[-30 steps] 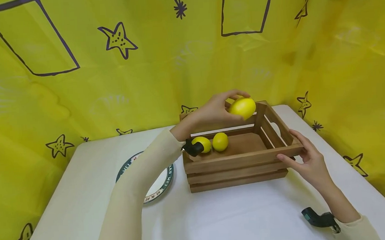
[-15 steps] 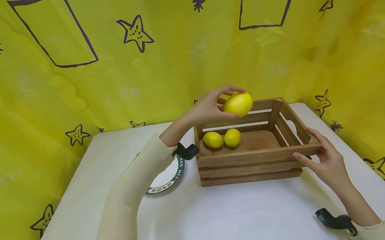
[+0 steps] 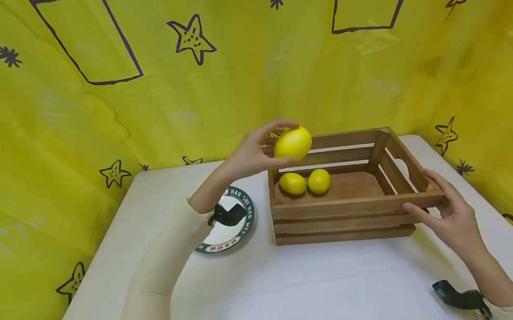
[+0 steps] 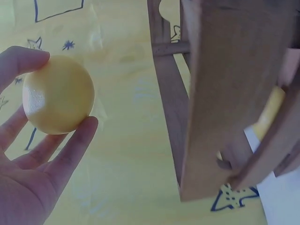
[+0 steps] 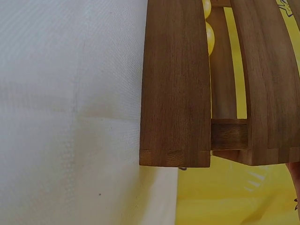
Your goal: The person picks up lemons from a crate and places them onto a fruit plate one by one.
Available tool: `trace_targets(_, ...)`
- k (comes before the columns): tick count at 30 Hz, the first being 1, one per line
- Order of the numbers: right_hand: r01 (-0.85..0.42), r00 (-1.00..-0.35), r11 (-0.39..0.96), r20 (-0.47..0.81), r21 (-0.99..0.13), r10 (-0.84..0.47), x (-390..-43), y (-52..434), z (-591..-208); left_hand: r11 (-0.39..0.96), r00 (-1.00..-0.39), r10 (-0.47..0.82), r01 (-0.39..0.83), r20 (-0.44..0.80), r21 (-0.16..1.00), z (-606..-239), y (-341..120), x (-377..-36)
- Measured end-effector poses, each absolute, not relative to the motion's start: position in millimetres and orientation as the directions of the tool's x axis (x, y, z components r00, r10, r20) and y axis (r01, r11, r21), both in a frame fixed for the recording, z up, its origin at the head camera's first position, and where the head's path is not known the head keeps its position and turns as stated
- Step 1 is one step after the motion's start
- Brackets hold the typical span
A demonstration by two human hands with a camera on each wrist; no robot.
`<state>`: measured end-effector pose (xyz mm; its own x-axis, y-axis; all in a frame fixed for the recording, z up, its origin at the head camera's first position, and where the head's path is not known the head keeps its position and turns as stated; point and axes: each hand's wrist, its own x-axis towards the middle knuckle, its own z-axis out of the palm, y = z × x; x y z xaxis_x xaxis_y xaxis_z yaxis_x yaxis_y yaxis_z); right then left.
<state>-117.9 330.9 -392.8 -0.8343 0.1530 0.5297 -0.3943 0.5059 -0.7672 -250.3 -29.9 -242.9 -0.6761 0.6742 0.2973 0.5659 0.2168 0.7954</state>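
My left hand point(image 3: 256, 153) pinches a yellow lemon point(image 3: 293, 144) between thumb and fingers, raised over the left end of a wooden slatted crate point(image 3: 340, 208). In the left wrist view the lemon point(image 4: 58, 95) shows whole, with the crate's corner point(image 4: 225, 93) to its right. My right hand point(image 3: 454, 213) grips the crate's right end, thumb on the front slat and fingers behind the end. Two more lemons, one on the left point(image 3: 292, 183) and one beside it point(image 3: 319, 181), lie on the crate floor. Only the edge of the right hand shows in the right wrist view.
A round plate point(image 3: 249, 213) with a green lettered rim lies left of the crate, partly under the left forearm. A white-covered table point(image 3: 331, 285) bears everything. Yellow patterned cloth point(image 3: 236, 84) hangs behind and at both sides.
My left hand has carried the lemon leftward, from over the crate's middle to its left end. The right hand keeps its grip on the crate. The head view has turned slightly left.
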Motion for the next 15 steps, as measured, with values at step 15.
trace_targets(15,-0.429,-0.817,0.493,0.558,-0.757,0.144,-118.1,327.9,-391.6,0.252,-0.716,0.561,0.626,0.416,0.738,-272.0,-75.6,-222.0)
